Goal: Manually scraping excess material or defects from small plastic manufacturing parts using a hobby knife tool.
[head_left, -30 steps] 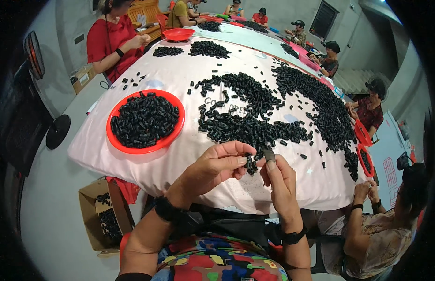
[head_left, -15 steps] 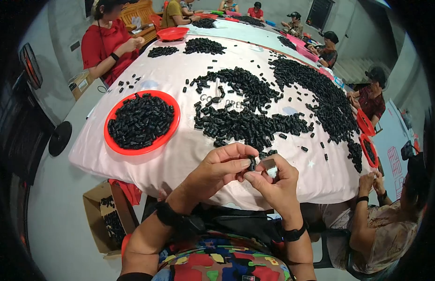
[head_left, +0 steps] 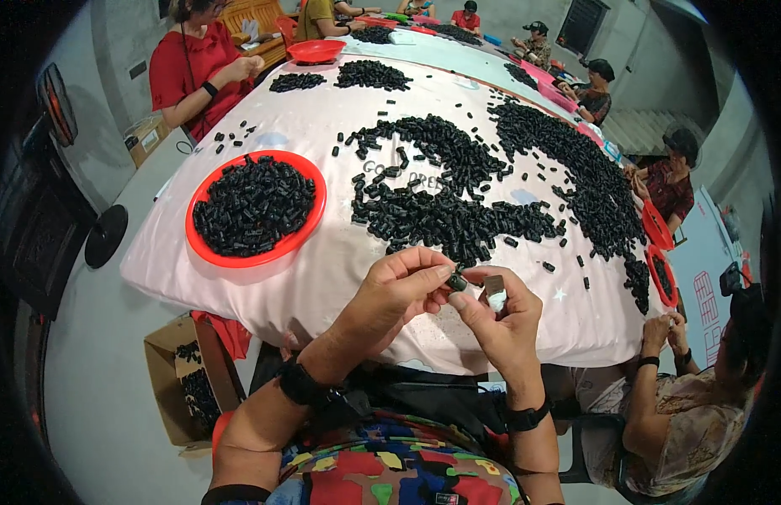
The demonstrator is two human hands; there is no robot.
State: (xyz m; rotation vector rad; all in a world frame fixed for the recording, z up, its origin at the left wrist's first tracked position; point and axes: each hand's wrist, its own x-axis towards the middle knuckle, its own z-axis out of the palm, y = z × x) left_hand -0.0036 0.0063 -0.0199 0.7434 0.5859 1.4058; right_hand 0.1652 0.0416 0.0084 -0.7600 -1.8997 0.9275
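Between the thumb and fingers of my left hand (head_left: 397, 295) is a small black cylindrical plastic piece (head_left: 458, 282). My right hand (head_left: 510, 332) is closed around a small flat metal blade (head_left: 494, 284) with a white wrapped end, and its thumb tip is close to the black piece. Both hands meet above the near part of the pale pink cloth (head_left: 323, 303). Just beyond them lies a loose heap of similar black pieces (head_left: 441, 223). To the left stands a red basin (head_left: 321, 202) filled with such pieces.
A cardboard box (head_left: 167, 370) holding black pieces sits on the floor at the lower left. More heaps (head_left: 588, 177) spread along the right of the table. Several people work around it, one seated close by at the right (head_left: 685, 404). A fan base (head_left: 108, 236) stands left.
The black piece has turned in my left fingers, its end now facing my right thumb. My right hand and the blade have shifted slightly right. The whole view has moved a little.
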